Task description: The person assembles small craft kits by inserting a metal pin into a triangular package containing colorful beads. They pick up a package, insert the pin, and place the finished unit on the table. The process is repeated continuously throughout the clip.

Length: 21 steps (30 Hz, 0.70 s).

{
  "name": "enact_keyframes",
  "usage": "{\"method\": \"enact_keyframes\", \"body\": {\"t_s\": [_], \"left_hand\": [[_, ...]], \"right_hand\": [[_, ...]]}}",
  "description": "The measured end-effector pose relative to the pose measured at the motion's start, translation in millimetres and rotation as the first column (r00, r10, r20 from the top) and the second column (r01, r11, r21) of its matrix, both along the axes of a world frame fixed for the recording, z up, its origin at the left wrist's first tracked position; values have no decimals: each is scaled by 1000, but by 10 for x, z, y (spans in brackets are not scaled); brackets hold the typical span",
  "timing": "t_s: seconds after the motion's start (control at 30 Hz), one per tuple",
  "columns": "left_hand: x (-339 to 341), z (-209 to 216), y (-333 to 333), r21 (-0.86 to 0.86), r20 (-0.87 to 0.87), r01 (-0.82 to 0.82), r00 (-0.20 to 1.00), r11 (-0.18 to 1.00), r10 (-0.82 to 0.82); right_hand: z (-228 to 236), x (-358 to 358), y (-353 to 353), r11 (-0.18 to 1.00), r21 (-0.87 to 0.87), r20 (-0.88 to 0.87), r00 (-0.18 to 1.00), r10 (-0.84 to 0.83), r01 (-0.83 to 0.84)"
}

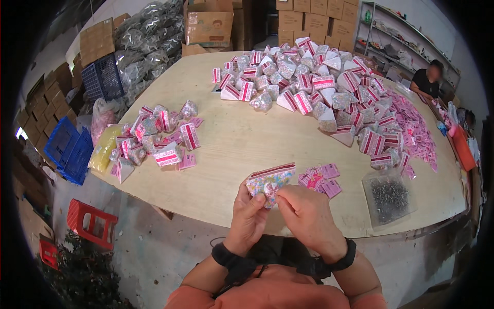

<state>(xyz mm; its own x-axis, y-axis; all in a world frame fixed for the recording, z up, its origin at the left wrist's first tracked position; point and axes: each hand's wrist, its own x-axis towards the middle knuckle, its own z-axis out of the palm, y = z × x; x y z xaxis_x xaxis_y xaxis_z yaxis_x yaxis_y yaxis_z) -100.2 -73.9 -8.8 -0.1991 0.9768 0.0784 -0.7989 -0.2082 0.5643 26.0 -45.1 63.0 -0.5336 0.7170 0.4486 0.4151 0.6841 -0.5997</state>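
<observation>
A broad, pale wooden table (231, 134) bears a large heap of pink-and-white, wedge-shaped packets (302, 102) at its far side. The right hand (312, 216) curls loosely, fingers drawn in, at the right edge of a pastel-patterned, wedge-shaped pouch with a pink-striped top (261, 184); whether its hidden fingertips pinch anything, I cannot tell. The left hand (247, 215) clamps the pouch's left side, thumb in front, above the near tabletop. The step looks like fine fingerwork at that edge; the next move calls for a steady left grip.
</observation>
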Motion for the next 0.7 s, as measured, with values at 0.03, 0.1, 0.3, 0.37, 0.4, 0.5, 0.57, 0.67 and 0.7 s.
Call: {"method": "enact_keyframes", "body": {"t_s": [0.03, 0.1, 0.3, 0.37, 0.4, 0.5, 0.57, 0.67, 0.7], "left_hand": [[1, -3, 1, 2, 1, 0, 1000, 1000, 0], [6, -9, 5, 4, 5, 2, 1000, 1000, -2], [10, 6, -2, 24, -21, -15, 1000, 1000, 16], [8, 4, -2, 8, 0, 1, 1000, 1000, -1], [6, 3, -2, 0, 11, 9, 1000, 1000, -9], [24, 11, 0, 1, 17, 1, 1000, 1000, -1], [23, 10, 1, 5, 6, -3, 1000, 1000, 3], [24, -1, 9, 8, 3, -4, 1000, 1000, 4], [24, -5, 12, 9, 3, -3, 1000, 1000, 3]], "right_hand": [[4, 4, 2, 1000, 2, 9, 1000, 1, -1], [3, 12, 8, 1000, 10, 18, 1000, 6, -7], [25, 31, 12, 1000, 26, 50, 999, 13, -14], [26, 37, 12, 999, 43, 61, 998, 11, -14], [24, 39, 12, 999, 47, 59, 998, 13, -16], [16, 42, 16, 998, 55, 54, 998, 14, -16], [7, 42, 20, 998, 55, 47, 999, 8, -10], [-2, 48, 23, 999, 44, 56, 998, 3, -5], [-1, 51, 25, 999, 40, 66, 998, 3, -6]]}}
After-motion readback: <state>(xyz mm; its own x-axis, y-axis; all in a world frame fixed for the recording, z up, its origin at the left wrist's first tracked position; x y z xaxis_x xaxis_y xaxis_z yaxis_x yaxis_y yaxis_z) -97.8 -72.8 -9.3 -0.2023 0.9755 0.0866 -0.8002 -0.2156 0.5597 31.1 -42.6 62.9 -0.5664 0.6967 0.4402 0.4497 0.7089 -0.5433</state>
